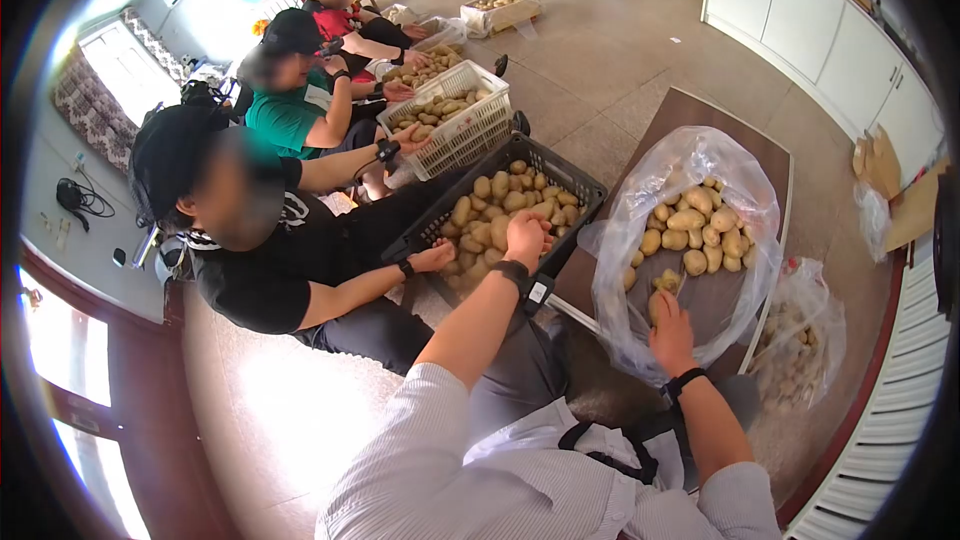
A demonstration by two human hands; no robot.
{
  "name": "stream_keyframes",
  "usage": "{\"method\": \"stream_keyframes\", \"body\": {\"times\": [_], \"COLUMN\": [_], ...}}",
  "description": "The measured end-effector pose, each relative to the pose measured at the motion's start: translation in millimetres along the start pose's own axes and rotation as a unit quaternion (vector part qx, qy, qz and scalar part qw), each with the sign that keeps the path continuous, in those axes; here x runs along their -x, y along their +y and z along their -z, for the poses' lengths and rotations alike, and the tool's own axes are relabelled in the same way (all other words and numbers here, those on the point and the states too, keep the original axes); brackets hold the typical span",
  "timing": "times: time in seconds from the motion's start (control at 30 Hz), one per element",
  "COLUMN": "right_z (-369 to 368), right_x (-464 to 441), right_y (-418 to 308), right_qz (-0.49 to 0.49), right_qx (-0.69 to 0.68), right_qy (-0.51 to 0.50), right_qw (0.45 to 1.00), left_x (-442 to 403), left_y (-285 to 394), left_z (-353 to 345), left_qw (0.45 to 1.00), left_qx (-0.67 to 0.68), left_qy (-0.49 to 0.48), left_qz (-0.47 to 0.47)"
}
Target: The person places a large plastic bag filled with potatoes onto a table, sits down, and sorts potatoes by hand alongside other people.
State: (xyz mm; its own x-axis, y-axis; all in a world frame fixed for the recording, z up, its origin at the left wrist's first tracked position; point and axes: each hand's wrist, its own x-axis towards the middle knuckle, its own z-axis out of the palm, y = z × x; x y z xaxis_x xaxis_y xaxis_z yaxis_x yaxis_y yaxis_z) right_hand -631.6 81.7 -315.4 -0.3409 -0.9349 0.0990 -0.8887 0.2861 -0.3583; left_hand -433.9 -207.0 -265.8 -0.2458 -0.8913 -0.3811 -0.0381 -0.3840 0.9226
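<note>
My left hand [527, 240] reaches into a black plastic crate [592, 202] and rests among the potatoes [497, 183] heaped there. Its fingers curl downward, and what lies under the palm is hidden. My right hand [672, 332] is inside an opened clear plastic bag [612, 280] spread over a brown tabletop [700, 120]. Its fingers close around a yellowish potato [656, 307], with another potato [668, 281] just beyond the fingertips. Farther back in the same bag lies a pile of potatoes [690, 220].
A co-worker in black [260, 280] sits at the crate's left side, one hand [432, 257] by its edge. Other seated people have a white crate [470, 130] and more potatoes. A second bag of potatoes [800, 340] stands on the floor to the right, near a white radiator [880, 400].
</note>
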Motion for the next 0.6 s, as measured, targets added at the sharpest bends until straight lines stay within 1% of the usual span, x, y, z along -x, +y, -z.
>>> {"method": "stream_keyframes", "body": {"times": [0.07,0.13,0.23,0.37,0.4,0.47,0.53,0.6], "right_z": [-1.9,-2.9,-1.2,-2.4,-1.6,-2.1,-4.5,-9.9], "right_x": [1.4,2.1,2.2,-1.0,-1.4,-3.0,-4.8,-7.3], "right_y": [-0.1,-2.8,-7.4,-12.7,-13.4,-13.8,-10.9,-5.6], "right_qz": [0.01,-0.039,-0.041,-0.062,-0.075,-0.087,-0.119,-0.129], "right_qx": [-0.002,-0.024,-0.019,-0.02,-0.033,-0.046,-0.083,-0.106], "right_qy": [0.0,0.026,0.059,0.066,0.056,0.05,0.034,0.045], "right_qw": [1.0,0.999,0.997,0.996,0.995,0.994,0.989,0.985], "left_x": [2.3,6.3,10.6,18.0,19.3,22.0,25.4,32.2], "left_y": [0.0,2.7,2.8,5.0,3.7,1.5,2.1,1.9], "left_z": [-3.9,-7.8,-15.0,-24.2,-26.1,-31.8,-34.9,-41.7], "left_qw": [1.0,0.999,0.999,0.999,0.998,0.998,0.993,0.994], "left_qx": [0.011,0.021,0.001,-0.016,-0.024,-0.018,-0.075,-0.071], "left_qy": [-0.014,-0.028,-0.038,-0.045,-0.055,-0.046,-0.073,-0.064], "left_qz": [0.004,0.006,-0.008,-0.017,-0.019,-0.024,-0.05,-0.05]}}
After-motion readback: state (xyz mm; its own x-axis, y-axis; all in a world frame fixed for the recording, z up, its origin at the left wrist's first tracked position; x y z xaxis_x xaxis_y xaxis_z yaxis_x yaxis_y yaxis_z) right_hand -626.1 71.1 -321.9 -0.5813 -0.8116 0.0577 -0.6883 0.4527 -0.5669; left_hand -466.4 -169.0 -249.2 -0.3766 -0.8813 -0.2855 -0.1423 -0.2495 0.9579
